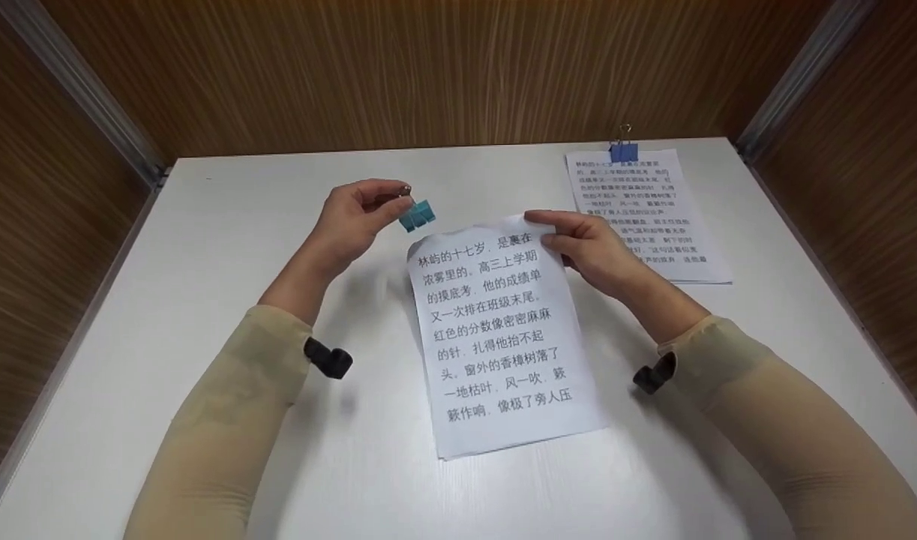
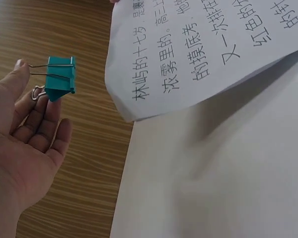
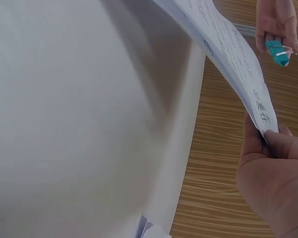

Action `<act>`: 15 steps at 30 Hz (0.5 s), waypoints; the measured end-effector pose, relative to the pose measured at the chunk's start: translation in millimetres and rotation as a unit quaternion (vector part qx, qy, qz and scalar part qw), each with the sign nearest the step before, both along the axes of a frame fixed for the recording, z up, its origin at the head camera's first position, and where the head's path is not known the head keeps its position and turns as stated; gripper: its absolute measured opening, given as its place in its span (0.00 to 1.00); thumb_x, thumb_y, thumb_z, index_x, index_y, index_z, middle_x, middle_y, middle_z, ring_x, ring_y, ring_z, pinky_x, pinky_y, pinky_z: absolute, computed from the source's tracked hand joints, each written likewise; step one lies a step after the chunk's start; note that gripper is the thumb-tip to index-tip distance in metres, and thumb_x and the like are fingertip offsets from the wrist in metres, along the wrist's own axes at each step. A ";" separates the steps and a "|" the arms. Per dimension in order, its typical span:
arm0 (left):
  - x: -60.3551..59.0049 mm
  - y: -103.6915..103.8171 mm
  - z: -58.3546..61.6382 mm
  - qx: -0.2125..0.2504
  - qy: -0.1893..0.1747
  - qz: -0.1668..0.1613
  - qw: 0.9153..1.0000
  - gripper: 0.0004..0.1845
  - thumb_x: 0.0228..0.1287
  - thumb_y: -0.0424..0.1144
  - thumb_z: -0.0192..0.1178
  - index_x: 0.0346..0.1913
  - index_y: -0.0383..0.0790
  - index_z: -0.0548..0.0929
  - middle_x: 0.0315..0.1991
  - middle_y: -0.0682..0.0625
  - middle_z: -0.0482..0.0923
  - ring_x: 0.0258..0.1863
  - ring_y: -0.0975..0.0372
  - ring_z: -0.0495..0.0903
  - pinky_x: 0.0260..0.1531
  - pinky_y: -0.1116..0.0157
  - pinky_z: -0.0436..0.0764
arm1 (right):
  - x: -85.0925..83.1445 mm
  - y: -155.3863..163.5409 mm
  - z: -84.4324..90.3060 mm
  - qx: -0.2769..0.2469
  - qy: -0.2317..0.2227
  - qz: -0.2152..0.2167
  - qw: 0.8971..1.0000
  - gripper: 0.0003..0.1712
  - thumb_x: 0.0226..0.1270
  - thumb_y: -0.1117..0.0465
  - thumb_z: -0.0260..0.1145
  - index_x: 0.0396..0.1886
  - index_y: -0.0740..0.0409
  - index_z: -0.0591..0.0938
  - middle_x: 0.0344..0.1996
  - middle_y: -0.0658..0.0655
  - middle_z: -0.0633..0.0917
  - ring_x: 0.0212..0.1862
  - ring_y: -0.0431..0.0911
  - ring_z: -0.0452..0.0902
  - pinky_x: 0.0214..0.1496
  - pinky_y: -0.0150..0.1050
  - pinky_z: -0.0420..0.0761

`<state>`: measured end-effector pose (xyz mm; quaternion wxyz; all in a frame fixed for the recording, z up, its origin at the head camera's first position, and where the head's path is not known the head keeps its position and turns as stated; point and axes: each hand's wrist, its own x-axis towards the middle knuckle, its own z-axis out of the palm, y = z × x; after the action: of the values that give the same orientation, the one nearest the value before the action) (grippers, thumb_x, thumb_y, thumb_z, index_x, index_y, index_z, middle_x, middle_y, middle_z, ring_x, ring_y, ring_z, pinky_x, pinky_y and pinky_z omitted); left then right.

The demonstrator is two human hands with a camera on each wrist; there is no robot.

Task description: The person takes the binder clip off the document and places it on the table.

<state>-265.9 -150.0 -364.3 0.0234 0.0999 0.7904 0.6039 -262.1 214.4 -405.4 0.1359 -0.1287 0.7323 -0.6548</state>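
Between thumb and fingers, my left hand (image 1: 357, 221) pinches a teal binder clip (image 1: 417, 216) by its wire handles. In the left wrist view the clip (image 2: 60, 78) hangs apart from the paper's corner, its body pointing toward the sheets. My right hand (image 1: 597, 251) pinches the top right corner of a stack of printed sheets (image 1: 503, 337), thumb in front and fingers behind. The top edge of that stack is lifted off the table and tilted toward me. Several layers show along its edge in the right wrist view (image 3: 228, 69).
At the back right lies another stack of printed sheets (image 1: 645, 210), with a blue binder clip (image 1: 624, 152) on its top edge. My right hand overlaps its lower left part. The white table (image 1: 203, 337) is bounded by wood-grain panels (image 1: 428, 75) at the back and sides.
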 end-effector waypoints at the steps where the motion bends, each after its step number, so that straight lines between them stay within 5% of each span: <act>1: 0.6 -4.7 -0.4 -0.002 -0.003 0.004 1.000 0.20 0.75 0.45 0.69 0.65 0.45 0.86 0.58 0.49 0.84 0.57 0.59 0.82 0.65 0.64 0.79 | -0.5 0.8 0.0 0.001 -0.001 -0.002 1.000 0.26 0.82 0.71 0.56 0.75 0.56 0.78 0.66 0.65 0.82 0.57 0.50 0.86 0.47 0.35 0.87; 15: 12.1 -82.3 -14.3 -0.029 -0.058 0.060 0.996 0.25 0.74 0.51 0.68 0.67 0.44 0.84 0.61 0.48 0.81 0.58 0.58 0.79 0.65 0.62 0.78 | -8.3 8.8 -5.4 -0.029 -0.030 -0.030 0.999 0.27 0.81 0.72 0.56 0.75 0.58 0.77 0.65 0.65 0.82 0.53 0.47 0.87 0.41 0.32 0.87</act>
<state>-253.8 -232.3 -378.6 0.0357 0.0168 0.8097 0.5855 -270.4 223.2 -410.8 0.1343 -0.0903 0.7122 -0.6830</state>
